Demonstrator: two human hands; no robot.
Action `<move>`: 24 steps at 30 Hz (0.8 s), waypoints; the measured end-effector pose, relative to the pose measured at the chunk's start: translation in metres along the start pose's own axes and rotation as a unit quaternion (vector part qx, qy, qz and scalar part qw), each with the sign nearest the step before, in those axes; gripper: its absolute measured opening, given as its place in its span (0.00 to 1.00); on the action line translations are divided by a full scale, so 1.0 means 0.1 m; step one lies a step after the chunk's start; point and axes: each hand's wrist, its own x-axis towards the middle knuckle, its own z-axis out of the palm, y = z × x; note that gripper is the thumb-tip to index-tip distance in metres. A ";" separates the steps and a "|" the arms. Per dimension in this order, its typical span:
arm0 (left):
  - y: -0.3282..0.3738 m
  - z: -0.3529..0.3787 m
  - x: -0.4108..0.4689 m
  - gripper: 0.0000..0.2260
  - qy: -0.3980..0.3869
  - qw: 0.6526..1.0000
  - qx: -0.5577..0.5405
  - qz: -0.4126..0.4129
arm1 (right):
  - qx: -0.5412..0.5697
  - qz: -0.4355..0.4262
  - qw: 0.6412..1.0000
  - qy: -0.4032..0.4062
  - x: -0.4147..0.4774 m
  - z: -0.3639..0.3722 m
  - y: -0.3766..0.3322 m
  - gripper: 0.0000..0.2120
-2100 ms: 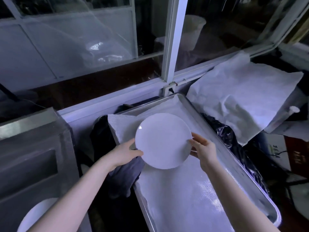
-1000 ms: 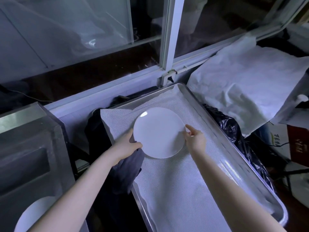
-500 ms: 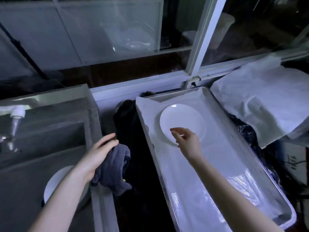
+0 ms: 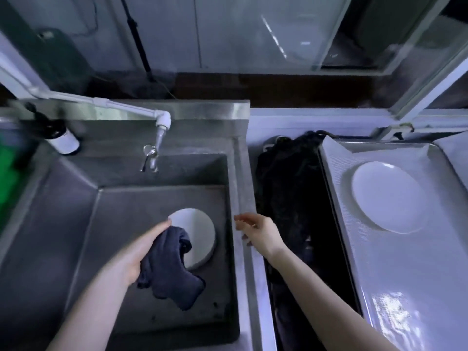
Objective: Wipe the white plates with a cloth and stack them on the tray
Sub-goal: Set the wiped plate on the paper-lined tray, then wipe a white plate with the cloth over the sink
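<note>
Two plate sites. One round white plate (image 4: 387, 196) lies on the lined metal tray (image 4: 405, 287), far right. A white plate stack (image 4: 200, 229) sits in the steel sink (image 4: 121, 198), just left of the empty, slack-fingered right hand (image 4: 258, 234). Over the stack, the left hand (image 4: 131, 257) grips the dark grey cloth (image 4: 169, 264).

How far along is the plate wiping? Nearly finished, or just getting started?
Early on. Done: one white plate lies on the tray. In hand: the left hand grips the dark cloth above a pile of white plates in the sink; the right hand hovers open near the sink's edge. Left: that pile looks thick, so probably several plates need wiping and stacking.
</note>
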 end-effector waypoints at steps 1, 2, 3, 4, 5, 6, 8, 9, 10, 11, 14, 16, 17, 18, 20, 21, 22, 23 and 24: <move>-0.03 -0.14 0.09 0.27 -0.005 1.000 0.013 -0.017 | -0.006 0.016 1.000 -0.003 0.06 0.18 0.03 0.11; -0.06 -0.27 0.19 0.25 -0.006 0.999 0.026 -0.033 | -0.019 0.030 0.999 -0.007 0.13 0.35 0.06 0.12; -0.09 -0.37 0.30 0.21 -0.003 0.998 0.040 -0.044 | -0.034 0.045 0.998 -0.010 0.21 0.52 0.11 0.13; -0.12 -0.44 0.42 0.16 -0.001 0.997 0.053 -0.050 | -0.041 0.064 0.997 -0.013 0.27 0.68 0.16 0.15; -0.17 -0.51 0.56 0.12 0.005 0.996 0.066 -0.054 | -0.040 0.084 0.996 -0.014 0.34 0.84 0.21 0.16; -0.21 -0.57 0.70 0.09 0.016 0.995 0.073 -0.058 | -0.042 0.103 0.994 -0.016 0.41 0.99 0.27 0.18; -0.29 -0.63 0.97 0.05 0.029 0.995 0.074 -0.064 | -0.057 0.135 0.989 -0.028 0.56 1.24 0.39 0.21; -0.32 -0.66 1.10 0.04 0.026 0.995 0.074 -0.067 | -0.066 0.151 0.986 -0.034 0.64 1.35 0.45 0.23; -0.34 -0.67 1.20 0.04 0.022 0.994 0.079 -0.069 | -0.073 0.167 0.982 -0.038 0.72 1.45 0.51 0.25; -0.36 -0.69 1.30 0.03 0.015 0.994 0.086 -0.067 | -0.080 0.181 0.979 -0.040 0.80 1.53 0.57 0.27; -0.38 -0.72 1.55 0.13 -0.033 0.992 0.120 -0.037 | -0.082 0.214 0.973 -0.029 1.00 1.71 0.72 0.30; -0.40 -0.71 1.67 0.20 -0.051 0.987 0.150 -0.025 | -0.069 0.224 0.972 -0.006 1.10 1.76 0.81 0.30; -0.41 -0.70 1.71 0.24 -0.051 0.986 0.158 -0.030 | -0.061 0.227 0.972 0.005 1.14 1.78 0.84 0.30; -0.42 -0.70 1.76 0.26 -0.045 0.986 0.158 -0.038 | -0.052 0.230 0.972 0.014 1.18 1.80 0.87 0.31; -0.44 -0.69 1.85 0.25 -0.030 0.987 0.150 -0.046 | -0.040 0.236 0.971 0.021 1.25 1.83 0.90 0.30; -0.44 -0.68 1.90 0.23 -0.021 0.987 0.153 -0.043 | -0.038 0.239 0.970 0.023 1.28 1.85 0.92 0.30; -0.45 -0.68 1.94 0.22 -0.009 0.987 0.156 -0.038 | -0.039 0.243 0.969 0.027 1.31 1.86 0.93 0.29; -0.45 -0.68 1.97 0.21 0.004 0.987 0.158 -0.032 | -0.044 0.250 0.967 0.031 1.33 1.87 0.94 0.28; -0.46 -0.68 2.00 0.20 0.012 0.987 0.161 -0.026 | -0.053 0.258 0.964 0.034 1.35 1.88 0.95 0.28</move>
